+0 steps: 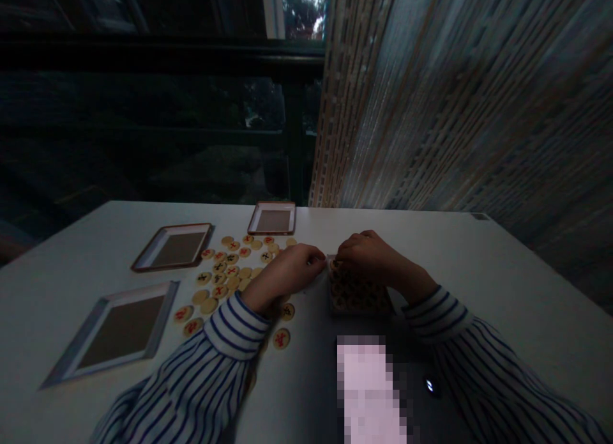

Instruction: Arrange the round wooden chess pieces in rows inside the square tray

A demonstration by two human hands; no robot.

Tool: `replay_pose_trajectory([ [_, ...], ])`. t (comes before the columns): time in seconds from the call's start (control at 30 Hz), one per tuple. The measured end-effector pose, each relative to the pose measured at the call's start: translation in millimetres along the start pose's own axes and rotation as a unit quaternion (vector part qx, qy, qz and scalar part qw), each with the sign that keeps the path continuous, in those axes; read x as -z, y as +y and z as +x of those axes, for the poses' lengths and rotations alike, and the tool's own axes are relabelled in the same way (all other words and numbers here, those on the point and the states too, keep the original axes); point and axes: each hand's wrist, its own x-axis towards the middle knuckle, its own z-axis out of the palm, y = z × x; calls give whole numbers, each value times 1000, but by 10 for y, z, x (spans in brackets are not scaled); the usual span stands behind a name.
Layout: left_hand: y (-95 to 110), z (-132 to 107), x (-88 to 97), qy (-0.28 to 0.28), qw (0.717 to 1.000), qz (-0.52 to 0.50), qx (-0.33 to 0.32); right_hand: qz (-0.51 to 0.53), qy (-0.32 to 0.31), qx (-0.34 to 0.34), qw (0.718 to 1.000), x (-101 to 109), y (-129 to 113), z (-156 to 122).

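Observation:
My left hand (297,269) is closed, its fingertips at the left back corner of a square box (360,312). What those fingers pinch, if anything, is too dark to make out. My right hand (372,255) bends over the back of the same box with fingers drawn together near that corner, hiding part of the contents. Round Chinese chess pieces (352,294) lie in rows inside the box. Left of it, loose Chinese chess pieces (232,271) are scattered, some with red or black characters, others plain side up. One red piece (281,338) lies near my left sleeve.
Two brown-rimmed shallow trays (205,261) (272,232) stand toward the back. A grey-white tray (158,342) lies at the left. Nearest me is a blurred-out lit phone screen (368,393), beside a small dark device (430,385) with a lit display. A string curtain (407,112) hangs behind the white table (517,316).

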Motion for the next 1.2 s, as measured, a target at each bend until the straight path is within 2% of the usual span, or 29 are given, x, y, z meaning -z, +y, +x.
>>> replay_pose_trajectory([
  [1.2, -2, -3, -4, 14, 999, 32, -9, 2, 23, 2, 1000, -37, -3, 4],
])
